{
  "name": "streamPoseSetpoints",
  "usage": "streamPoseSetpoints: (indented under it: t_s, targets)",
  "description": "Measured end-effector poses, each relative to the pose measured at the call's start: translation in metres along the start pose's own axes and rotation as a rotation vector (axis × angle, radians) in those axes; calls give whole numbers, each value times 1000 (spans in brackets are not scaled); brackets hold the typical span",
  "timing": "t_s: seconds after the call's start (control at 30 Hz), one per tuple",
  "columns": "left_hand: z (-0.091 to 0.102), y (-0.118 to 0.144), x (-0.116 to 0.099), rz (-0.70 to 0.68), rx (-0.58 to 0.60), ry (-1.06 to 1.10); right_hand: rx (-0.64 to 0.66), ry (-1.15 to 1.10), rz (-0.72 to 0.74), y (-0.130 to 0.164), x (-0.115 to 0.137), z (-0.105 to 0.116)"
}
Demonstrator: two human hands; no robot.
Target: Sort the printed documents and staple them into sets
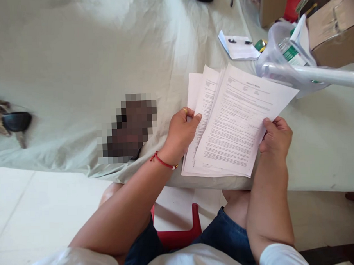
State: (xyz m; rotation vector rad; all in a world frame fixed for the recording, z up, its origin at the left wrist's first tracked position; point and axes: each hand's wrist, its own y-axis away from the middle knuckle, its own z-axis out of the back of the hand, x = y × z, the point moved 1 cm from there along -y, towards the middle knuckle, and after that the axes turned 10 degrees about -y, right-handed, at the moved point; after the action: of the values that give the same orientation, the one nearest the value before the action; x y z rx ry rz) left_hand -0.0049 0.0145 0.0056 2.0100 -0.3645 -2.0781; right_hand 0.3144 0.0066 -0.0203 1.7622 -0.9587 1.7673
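Holding a fanned sheaf of printed sheets (232, 122) over the near edge of the worktop (74, 55), both hands are engaged. I note the left hand (180, 134) pinches the left margin, thumb on top of the lower pages, and the right hand (275, 138) clamps the right edge of the top sheet; both grips are closed on the paper. The sheaf is splayed, with its lower corners overhanging the cloth-covered edge above the lap.

Risk, in my judgement: the pages are loose and unevenly fanned, so any slackening of either pinch could let the lower sheets slide out and drop past the edge toward the red stool (181, 234) and the floor. A firm pull in opposite directions could crease or tear the top sheet.

Surroundings: a clear plastic jug (279, 54) with a long white handle stands just beyond the upper right corner of the sheets and would obstruct any push forward. A small notepad (239, 47) lies behind it, cardboard boxes (333, 28) further right. Keys (15, 124) rest well apart at the far left. A pixelated patch lies left of the left hand; I cannot tell what it is.
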Motion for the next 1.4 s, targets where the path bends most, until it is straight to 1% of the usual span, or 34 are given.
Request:
streamPoseSetpoints:
  t_s: [0.07,0.17,0.3,0.4,0.5,0.63,0.77,0.83,0.97,1.03,1.1,1.17,1.3,1.4]
  targets:
    - [1,-1,1,2,-1,-26,-30,-7,34,-2,0,2]
    - [2,-1,3,-6,-9,-58,-30,-24,54,-2,0,3]
    - [2,-1,3,-7,-14,-70,-42,-76,24,-2,0,2]
    - [2,-1,1,-11,-17,-64,-21,-127,3,0,1,-1]
    - [1,0,-2,5,-28,-47,1,-155,-18,2,2,-4]
    - [0,0,-4,73,-59,16,-14,-141,-25,4,2,-6]
    - [0,-1,0,51,-88,70,-14,-118,-21,5,1,-7]
    - [0,-3,3,16,-76,73,-10,-110,-16,4,2,-8]
    - [0,-5,8,-64,-59,-14,-10,-98,-6,5,6,-9]
    - [1,-3,8,-63,-60,-48,-11,-92,-3,6,8,-9]
    - [0,-1,5,-32,-38,-64,-12,-82,-1,7,9,-10]
    - [0,1,2,-13,-14,-51,-12,-74,1,8,10,-10]
    - [-1,3,-2,-54,5,28,-6,-65,2,8,9,-11]
    - [-2,3,0,-70,56,62,2,-47,-3,8,8,-12]
